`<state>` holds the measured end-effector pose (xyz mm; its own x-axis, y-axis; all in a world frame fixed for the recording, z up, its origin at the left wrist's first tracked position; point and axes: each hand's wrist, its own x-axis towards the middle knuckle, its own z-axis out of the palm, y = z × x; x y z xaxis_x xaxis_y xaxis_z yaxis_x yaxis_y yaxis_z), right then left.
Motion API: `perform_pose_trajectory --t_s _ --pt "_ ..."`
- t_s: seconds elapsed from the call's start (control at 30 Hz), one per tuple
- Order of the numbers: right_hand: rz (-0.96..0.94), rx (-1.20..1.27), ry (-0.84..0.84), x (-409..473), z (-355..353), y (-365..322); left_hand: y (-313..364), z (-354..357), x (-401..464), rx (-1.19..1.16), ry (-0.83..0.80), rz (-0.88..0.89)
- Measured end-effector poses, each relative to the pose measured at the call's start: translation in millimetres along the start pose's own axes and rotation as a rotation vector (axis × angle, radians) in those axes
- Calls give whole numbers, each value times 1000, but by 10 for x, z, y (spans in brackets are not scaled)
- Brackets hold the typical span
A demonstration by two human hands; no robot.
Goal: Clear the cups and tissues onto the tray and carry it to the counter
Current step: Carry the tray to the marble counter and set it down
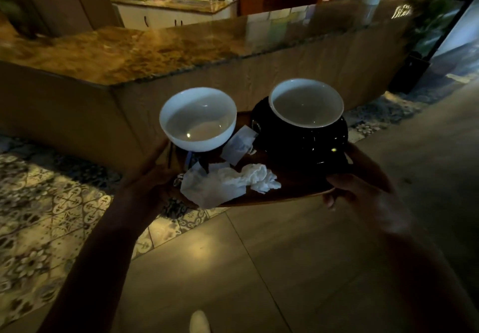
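In the middle of the frame, the left hand (153, 177) and the right hand (363, 190) grip the wooden tray (293, 192) at its two ends, fingers curled around the edges. On it stand a white cup (198, 118) and a black cup (303, 130), with crumpled tissues (228, 183) in front. The stone counter (129, 52) is in the upper part.

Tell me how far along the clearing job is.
Done: the white cup, the dark cup and the crumpled tissues already sit on the wooden tray. In hand: the left hand and right hand grip the tray's two ends, carrying it above the floor. Left: setting it on the stone counter just ahead.
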<state>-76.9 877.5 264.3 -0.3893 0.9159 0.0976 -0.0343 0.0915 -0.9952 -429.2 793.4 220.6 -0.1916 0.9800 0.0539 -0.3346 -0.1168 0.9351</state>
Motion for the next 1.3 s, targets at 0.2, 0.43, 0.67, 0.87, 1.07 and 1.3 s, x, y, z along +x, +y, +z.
perform_pose_trajectory --t_s 0.2,0.43,0.67,0.87,1.07,1.3 --pt "5 83 92 599 591 157 447 -580 645 19 -101 -76" --pt "35 81 116 1347 897 304 661 -950 1302 66 -76 -103" --pt "55 61 4 2322 775 437 452 -1270 2192 80 -67 -49" --pt "116 4 -100 3277 617 384 462 -1416 2873 65 6 -94" --pt "98 -43 -207 4065 772 375 636 -1705 3395 88 43 -117" --pt "104 -60 -181 4732 1313 460 796 -2362 3996 93 70 -119"
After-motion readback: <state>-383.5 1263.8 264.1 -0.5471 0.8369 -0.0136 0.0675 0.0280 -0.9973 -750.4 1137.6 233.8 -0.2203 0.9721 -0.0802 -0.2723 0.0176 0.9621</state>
